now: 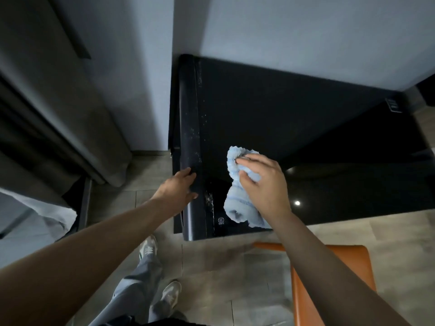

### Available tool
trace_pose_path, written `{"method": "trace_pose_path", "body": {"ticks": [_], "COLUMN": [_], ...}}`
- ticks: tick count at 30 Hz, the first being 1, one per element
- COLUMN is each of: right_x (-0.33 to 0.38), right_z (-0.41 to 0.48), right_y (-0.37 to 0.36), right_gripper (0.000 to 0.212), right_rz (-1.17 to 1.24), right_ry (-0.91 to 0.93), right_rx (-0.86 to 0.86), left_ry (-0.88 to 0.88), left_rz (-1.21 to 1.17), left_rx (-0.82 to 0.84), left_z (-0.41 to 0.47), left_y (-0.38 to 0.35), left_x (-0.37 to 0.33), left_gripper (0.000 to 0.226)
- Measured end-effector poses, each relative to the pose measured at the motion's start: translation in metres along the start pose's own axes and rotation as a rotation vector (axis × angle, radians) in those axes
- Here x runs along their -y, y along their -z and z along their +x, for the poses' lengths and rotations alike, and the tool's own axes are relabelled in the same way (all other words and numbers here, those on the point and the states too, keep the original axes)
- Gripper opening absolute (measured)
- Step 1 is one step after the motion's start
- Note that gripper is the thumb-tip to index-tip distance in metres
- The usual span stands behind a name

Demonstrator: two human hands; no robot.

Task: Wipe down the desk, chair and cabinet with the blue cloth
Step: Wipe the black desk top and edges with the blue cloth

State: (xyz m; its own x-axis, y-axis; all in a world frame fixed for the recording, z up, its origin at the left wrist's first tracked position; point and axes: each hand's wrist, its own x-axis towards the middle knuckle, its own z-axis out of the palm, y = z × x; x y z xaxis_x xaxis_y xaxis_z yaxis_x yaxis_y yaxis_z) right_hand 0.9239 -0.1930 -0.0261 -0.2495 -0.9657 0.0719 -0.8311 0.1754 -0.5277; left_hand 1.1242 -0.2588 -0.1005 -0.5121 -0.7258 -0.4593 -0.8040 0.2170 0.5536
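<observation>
Gripping the bunched blue cloth [237,204] in the right hand [264,184], fingers curled, pressing it on the black desk [306,114] near its front-left corner; resting the left hand [175,191], fingers straight together, against the desk's left edge.

**Surfaces and Materials**

The desk [329,128] top is seen to be black and glossy; two light spots are mirrored in it, and pale specks are scattered along its left edge. The cloth [237,203] is made of soft, fluffy light-blue terry. The chair [306,302] is covered in a smooth orange material that looks like leather. The floor [211,267] is matt and wood-grained. The cabinet [47,90] is finished in matt grey.
</observation>
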Motion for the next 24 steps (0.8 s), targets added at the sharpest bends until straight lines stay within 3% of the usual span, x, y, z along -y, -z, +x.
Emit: {"method": "trace_pose_path", "body": {"ticks": [10, 18, 24], "right_x": [0.030, 0.017, 0.005], "right_z": [0.124, 0.229, 0.311], "right_y": [-0.014, -0.050, -0.070], "right_gripper": [0.028, 0.041, 0.030], "right_rz": [-0.010, -0.011, 0.007], "right_ry": [0.117, 0.178, 0.251], "right_rx": [-0.001, 0.039, 0.060], "left_ry": [0.041, 0.104, 0.201], "left_rz": [-0.119, -0.214, -0.326], "left_rx": [-0.132, -0.260, -0.418], "left_z": [0.033, 0.087, 0.136], "left_y": [0.056, 0.077, 0.079], "left_x": [0.023, 0.020, 0.012], "left_gripper": [0.048, 0.059, 0.063]}}
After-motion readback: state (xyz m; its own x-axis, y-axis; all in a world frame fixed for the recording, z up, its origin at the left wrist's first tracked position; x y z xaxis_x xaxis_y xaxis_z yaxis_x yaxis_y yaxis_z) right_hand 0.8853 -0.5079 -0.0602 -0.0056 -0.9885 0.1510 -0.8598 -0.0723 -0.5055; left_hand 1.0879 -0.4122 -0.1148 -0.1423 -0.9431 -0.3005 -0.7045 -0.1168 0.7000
